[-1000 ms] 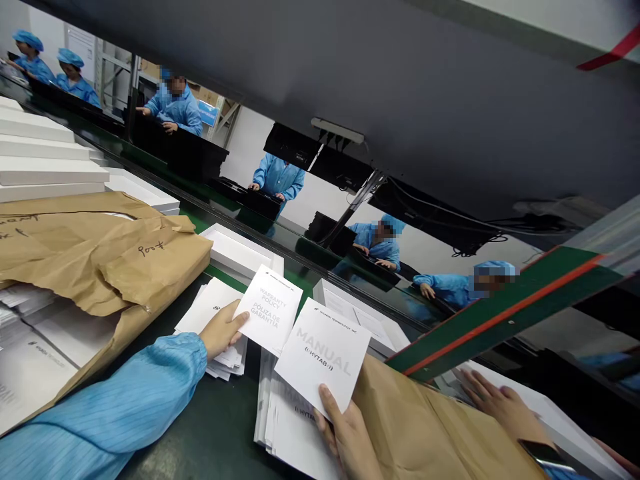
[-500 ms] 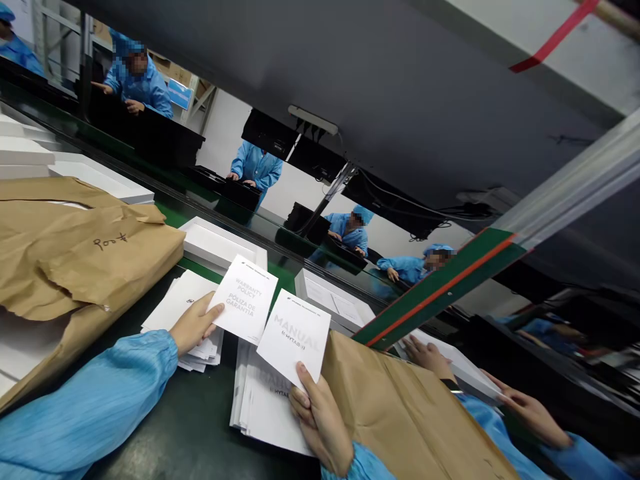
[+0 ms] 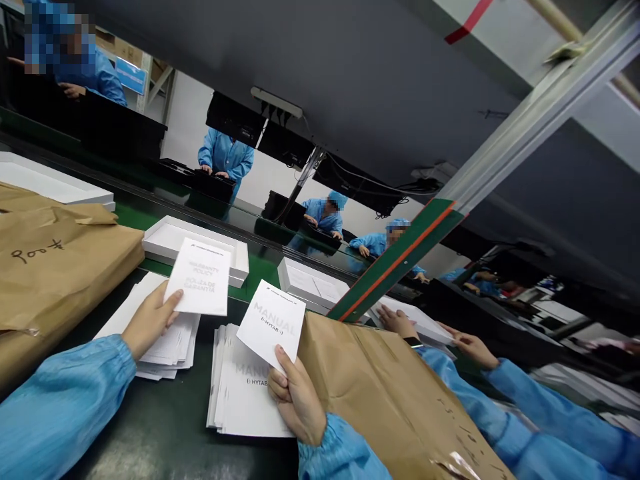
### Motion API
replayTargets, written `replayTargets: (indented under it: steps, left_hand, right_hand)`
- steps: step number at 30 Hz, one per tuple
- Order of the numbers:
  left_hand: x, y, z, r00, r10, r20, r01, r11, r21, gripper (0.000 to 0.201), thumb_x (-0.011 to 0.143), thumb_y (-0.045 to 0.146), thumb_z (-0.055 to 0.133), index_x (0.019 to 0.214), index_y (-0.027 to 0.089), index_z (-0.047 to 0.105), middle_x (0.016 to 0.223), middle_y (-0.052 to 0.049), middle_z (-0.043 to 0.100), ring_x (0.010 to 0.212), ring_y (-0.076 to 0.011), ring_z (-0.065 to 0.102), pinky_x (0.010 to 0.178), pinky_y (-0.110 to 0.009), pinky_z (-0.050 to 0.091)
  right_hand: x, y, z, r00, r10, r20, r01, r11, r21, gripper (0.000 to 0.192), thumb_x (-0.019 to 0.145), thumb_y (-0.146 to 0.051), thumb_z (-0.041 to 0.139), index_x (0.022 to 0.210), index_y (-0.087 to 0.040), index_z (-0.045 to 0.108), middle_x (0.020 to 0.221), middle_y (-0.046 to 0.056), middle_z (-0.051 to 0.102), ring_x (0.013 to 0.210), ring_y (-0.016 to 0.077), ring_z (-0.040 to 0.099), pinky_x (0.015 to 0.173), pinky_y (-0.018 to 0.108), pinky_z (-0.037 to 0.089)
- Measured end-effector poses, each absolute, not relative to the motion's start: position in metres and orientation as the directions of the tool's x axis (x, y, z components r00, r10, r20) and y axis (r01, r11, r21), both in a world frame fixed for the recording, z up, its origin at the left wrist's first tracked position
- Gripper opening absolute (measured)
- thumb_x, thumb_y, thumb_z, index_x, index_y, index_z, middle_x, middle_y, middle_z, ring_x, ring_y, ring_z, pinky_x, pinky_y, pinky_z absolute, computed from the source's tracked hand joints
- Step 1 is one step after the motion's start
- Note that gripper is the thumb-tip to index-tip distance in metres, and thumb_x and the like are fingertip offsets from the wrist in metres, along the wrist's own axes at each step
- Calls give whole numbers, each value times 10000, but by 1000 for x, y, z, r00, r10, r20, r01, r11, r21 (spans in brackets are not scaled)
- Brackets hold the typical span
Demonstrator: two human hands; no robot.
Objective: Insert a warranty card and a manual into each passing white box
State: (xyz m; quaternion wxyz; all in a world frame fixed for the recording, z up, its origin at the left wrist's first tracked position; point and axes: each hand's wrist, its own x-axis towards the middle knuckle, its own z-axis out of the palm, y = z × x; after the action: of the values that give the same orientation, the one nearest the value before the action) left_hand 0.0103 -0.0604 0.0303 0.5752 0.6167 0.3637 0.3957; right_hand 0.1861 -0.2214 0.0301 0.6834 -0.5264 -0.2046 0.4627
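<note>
Open white boxes (image 3: 170,239) on green belt (image 3: 260,270); brown paper bags (image 3: 55,267).

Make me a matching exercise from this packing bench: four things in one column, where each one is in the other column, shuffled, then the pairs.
Things:
1. warranty policy leaflet
2. manual booklet
3. open white box tray
4. brown paper with handwriting

Places:
A. on the green belt strip, behind the leaflet stacks
B. held up in the right hand
C. at the left edge, beside the left stack
D. held up in the left hand

Pairs: 1-D, 2-B, 3-A, 4-C
</note>
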Motion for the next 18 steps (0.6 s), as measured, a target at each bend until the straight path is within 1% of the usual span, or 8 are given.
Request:
replayTargets:
  steps: [3, 5, 8, 11, 12, 14, 17, 18]
  left_hand:
    - [15, -40, 45, 353, 916, 191, -90, -170, 981, 214, 686, 362, 411, 796, 180, 404, 429, 93, 308, 352, -44, 282, 338, -150, 230]
    - [23, -22, 57, 381, 894, 236, -123, -204, 971, 144, 679, 302, 408, 731, 171, 380, 435, 92, 325, 347, -36, 284, 352, -154, 237]
    - [42, 9, 70, 469, 859, 203, -77, -189, 979, 103, 649, 238, 410, 710, 165, 369, 460, 76, 405, 342, -38, 334, 355, -157, 252]
    - [60, 41, 73, 494, 844, 210, -30, -225, 974, 133, 618, 226, 439, 723, 161, 391, 483, 55, 482, 351, -59, 404, 355, -167, 282]
    - [64, 52, 72, 493, 847, 199, -12, -222, 975, 137, 607, 220, 452, 721, 158, 405, 497, 47, 506, 363, -64, 427, 360, -169, 296]
    - [69, 72, 69, 474, 872, 120, 50, -163, 985, 114, 593, 196, 471, 687, 151, 428, 521, 28, 544, 390, -70, 464, 365, -165, 314]
    - [71, 96, 62, 394, 918, -30, 157, -35, 987, 37, 602, 144, 462, 592, 132, 428, 487, -1, 553, 384, -69, 472, 344, -154, 303]
    - [70, 102, 61, 368, 928, -55, 182, -14, 983, 54, 610, 128, 455, 565, 129, 424, 462, -6, 545, 370, -70, 466, 335, -154, 297]
  right_hand:
    - [187, -221, 28, 496, 849, -182, -396, 35, -918, 342, 619, -341, 593, 874, -173, 440, 420, -109, 278, 349, 21, 131, 358, 181, 64]
    - [188, -221, 26, 489, 857, -164, -378, 38, -925, 326, 617, -323, 579, 869, -169, 441, 422, -98, 311, 352, 27, 154, 362, 187, 71]
    - [187, -221, 22, 478, 866, -149, -329, 18, -944, 313, 613, -326, 559, 855, -162, 448, 440, -69, 376, 366, 41, 214, 368, 197, 88]
    - [187, -220, 20, 456, 880, -130, -282, 4, -959, 303, 607, -375, 560, 824, -181, 474, 461, -36, 419, 390, 65, 274, 378, 211, 118]
    - [188, -219, 19, 444, 888, -120, -270, 5, -963, 287, 606, -390, 562, 807, -201, 485, 464, -28, 428, 395, 76, 287, 382, 218, 127]
    - [190, -218, 15, 428, 897, -107, -247, 2, -969, 242, 602, -424, 555, 760, -250, 500, 458, -19, 436, 377, 89, 285, 380, 232, 133]
    - [194, -214, 5, 458, 881, -116, -206, -22, -978, 225, 579, -486, 528, 697, -296, 515, 416, -22, 436, 310, 81, 230, 357, 234, 126]
    - [195, -212, 1, 478, 870, -120, -195, -28, -980, 237, 565, -508, 522, 679, -300, 525, 396, -25, 432, 291, 74, 212, 349, 230, 127]
